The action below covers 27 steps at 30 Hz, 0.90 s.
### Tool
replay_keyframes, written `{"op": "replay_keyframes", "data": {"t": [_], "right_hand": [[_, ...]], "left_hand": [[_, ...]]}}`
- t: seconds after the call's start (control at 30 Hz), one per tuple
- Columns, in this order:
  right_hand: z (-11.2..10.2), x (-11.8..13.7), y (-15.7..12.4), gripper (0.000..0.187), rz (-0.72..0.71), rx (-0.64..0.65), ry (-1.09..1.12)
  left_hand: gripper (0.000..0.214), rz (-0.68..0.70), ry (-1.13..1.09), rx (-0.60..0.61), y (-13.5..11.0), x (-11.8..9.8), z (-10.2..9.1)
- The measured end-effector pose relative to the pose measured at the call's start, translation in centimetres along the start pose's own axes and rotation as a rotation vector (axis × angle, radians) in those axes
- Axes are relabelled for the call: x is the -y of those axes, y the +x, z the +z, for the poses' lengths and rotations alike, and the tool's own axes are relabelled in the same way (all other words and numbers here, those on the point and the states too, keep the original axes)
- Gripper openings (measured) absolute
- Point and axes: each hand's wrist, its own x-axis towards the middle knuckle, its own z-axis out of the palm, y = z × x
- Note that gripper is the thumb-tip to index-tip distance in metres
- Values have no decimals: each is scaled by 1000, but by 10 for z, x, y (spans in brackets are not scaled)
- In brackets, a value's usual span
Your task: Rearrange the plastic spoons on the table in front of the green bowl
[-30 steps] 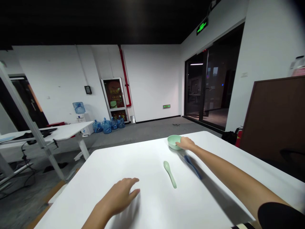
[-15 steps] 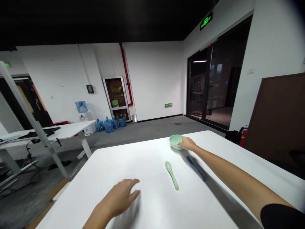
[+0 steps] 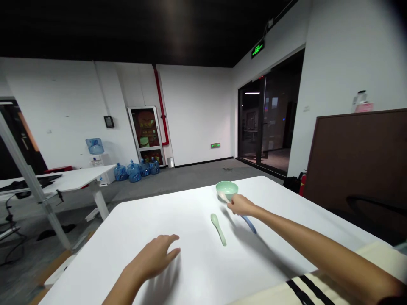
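Note:
My right hand (image 3: 242, 205) is closed around the handle of a pale, whitish spoon (image 3: 224, 197), held in front of the green bowl (image 3: 227, 187) near the table's far edge. Whether the spoon touches the bowl's rim I cannot tell. Below that hand lies a blue spoon (image 3: 250, 224), its upper part hidden behind my fingers. A light green spoon (image 3: 218, 230) rests on the table to the left of the blue one. My left hand (image 3: 159, 256) hovers low over the left of the table, fingers and thumb apart, holding nothing.
The white table (image 3: 133, 216) spreads out under both arms. At the left stands another white desk (image 3: 79, 173) with a metal post (image 3: 38, 186). Several blue water bottles (image 3: 134, 171) sit on the floor beyond. A brown partition (image 3: 359, 161) rises at the right.
My right hand has drawn back from inside the bowl and now has the pale spoon in it. The view has turned slightly right. The left hand keeps its pose.

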Motion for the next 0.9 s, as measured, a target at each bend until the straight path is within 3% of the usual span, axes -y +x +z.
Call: {"op": "replay_keyframes", "data": {"t": [0.13, 0.3, 0.9], "right_hand": [[18, 11, -27, 29, 4, 80, -9], [31, 18, -41, 30, -26, 107, 0], [63, 0, -25, 25, -20, 174, 42]], "left_hand": [[57, 0, 6, -1, -6, -2, -2], [56, -5, 7, -9, -8, -3, -3], [56, 0, 9, -14, -6, -3, -1]]}}
